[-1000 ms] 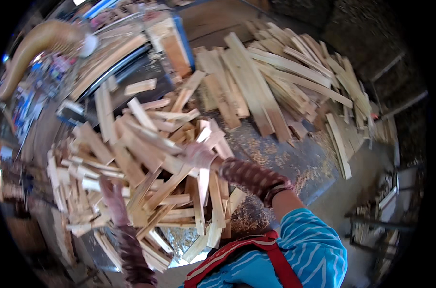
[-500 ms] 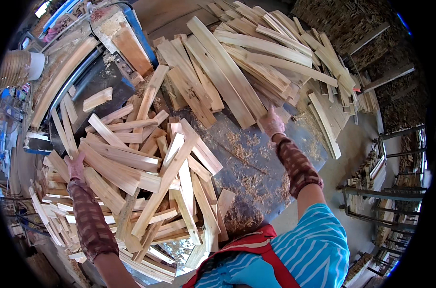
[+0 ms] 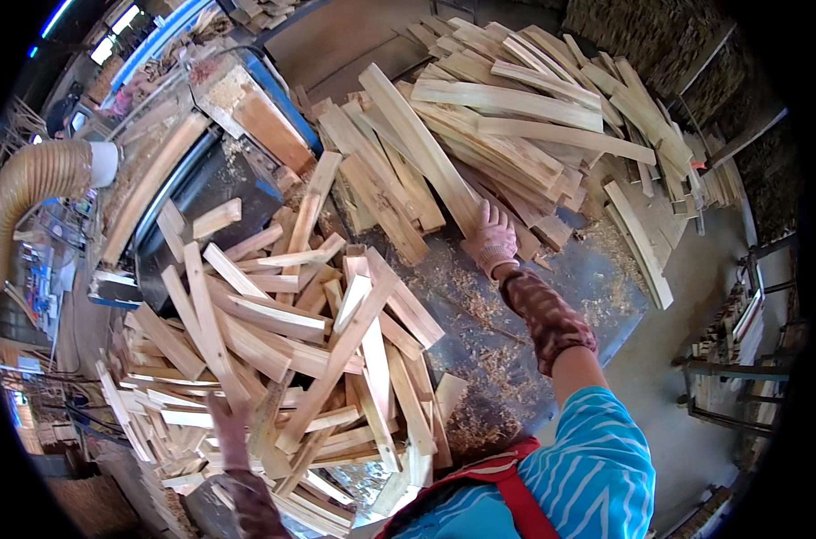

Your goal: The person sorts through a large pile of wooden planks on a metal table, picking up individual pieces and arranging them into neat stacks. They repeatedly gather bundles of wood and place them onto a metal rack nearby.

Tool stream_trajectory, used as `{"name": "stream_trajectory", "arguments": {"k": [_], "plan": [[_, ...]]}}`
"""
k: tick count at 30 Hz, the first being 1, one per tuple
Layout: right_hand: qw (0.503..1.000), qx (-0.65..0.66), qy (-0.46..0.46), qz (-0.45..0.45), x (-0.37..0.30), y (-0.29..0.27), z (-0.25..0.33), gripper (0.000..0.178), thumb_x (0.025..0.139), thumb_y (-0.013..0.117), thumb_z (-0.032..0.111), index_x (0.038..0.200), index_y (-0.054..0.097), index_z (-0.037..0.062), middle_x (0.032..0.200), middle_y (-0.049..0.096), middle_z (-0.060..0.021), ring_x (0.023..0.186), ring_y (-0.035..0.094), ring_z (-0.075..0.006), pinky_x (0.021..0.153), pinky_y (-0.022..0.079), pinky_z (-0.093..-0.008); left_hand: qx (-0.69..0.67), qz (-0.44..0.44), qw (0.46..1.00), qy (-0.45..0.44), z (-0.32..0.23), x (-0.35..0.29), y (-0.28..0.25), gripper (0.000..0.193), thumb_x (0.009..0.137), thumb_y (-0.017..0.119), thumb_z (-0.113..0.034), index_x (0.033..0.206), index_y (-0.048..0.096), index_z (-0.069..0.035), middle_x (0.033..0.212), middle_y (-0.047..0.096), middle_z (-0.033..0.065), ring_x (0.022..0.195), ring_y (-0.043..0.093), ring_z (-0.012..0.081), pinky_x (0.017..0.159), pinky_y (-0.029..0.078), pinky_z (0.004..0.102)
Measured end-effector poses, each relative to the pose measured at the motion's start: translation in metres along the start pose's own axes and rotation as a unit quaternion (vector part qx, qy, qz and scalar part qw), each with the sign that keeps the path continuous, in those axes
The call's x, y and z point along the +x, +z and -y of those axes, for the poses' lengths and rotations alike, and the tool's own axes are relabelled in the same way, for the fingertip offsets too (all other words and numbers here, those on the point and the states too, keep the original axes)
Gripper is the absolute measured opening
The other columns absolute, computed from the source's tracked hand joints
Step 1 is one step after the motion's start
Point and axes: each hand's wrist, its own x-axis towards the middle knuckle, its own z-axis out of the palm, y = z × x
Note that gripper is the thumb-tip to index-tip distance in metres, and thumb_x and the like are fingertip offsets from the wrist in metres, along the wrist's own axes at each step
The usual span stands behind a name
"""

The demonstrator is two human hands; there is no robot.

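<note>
Over at the far left, a ribbed tan hose [image 3: 48, 169] curved down from a white collar. Farther right and nearer the body, the left hand [image 3: 229, 427] was at the near-left part of a heap of short wooden pieces [image 3: 341, 359], its fingers pointing up toward the lower ends of some sticks; it was blurred, and whether it gripped one could not be told. The heap spread mostly ahead and to the right of that hand, pieces crossing at many angles. Next came a long pale board [image 3: 421, 148], slanting away ahead and to the left of the gloved right hand [image 3: 492, 241], which was closed on its near end. Beneath that hand, wood shavings [image 3: 489, 359] littered a dark tabletop [image 3: 565, 269]. Just beyond and to the right lay a stack of boards [image 3: 534, 153], with a narrow strip [image 3: 639, 250] apart at its right.
</note>
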Motion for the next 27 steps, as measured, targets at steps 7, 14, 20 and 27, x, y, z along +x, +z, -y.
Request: {"name": "stream_trajectory", "arguments": {"k": [7,14,20,27], "plan": [[0.997,-0.042,0.061,0.030,0.016,-0.004,0.011,0.100,0.075,0.078,0.030,0.156,0.024,0.0033,0.143,0.047,-0.0182,0.130,0.049,-0.0351,0.110,0.039,-0.0453,-0.086,-0.086,0.992,-0.031,-0.026,-0.085,0.024,0.083,0.085,0.074,0.001,0.156,0.031,-0.001,0.140,0.052,0.0141,0.125,0.052,0.0238,0.106,0.043,0.0367],[0.987,-0.103,0.058,0.112,0.022,-0.006,0.007,0.104,0.076,0.078,0.028,0.158,0.018,0.0042,0.143,0.049,-0.0209,0.127,0.053,-0.0381,0.105,0.045,-0.0457,-0.099,-0.097,0.989,-0.050,-0.101,-0.135,0.033,0.068,0.089,0.063,0.006,0.152,0.038,0.001,0.142,0.050,0.0137,0.129,0.049,0.0257,0.112,0.037,0.0367],[0.992,0.053,0.041,0.104,-0.003,-0.062,0.002,0.078,0.080,0.074,0.026,0.149,0.042,0.0109,0.125,0.063,-0.0194,0.114,0.064,-0.0318,0.093,0.052,-0.0444,-0.113,-0.075,0.990,0.028,-0.121,-0.157,0.064,0.063,0.088,0.061,0.005,0.149,0.042,0.003,0.146,0.050,0.0219,0.136,0.049,0.0310,0.113,0.039,0.0404],[0.848,0.463,0.020,0.257,-0.211,-0.106,0.041,0.050,0.086,0.074,0.023,0.133,0.058,0.0139,0.109,0.070,-0.0143,0.093,0.071,-0.0235,0.081,0.061,-0.0356,-0.395,0.225,0.891,-0.010,-0.153,-0.187,0.160,0.074,0.088,0.073,-0.006,0.153,0.038,-0.003,0.146,0.051,0.0223,0.132,0.054,0.0303,0.103,0.053,0.0372]]}}
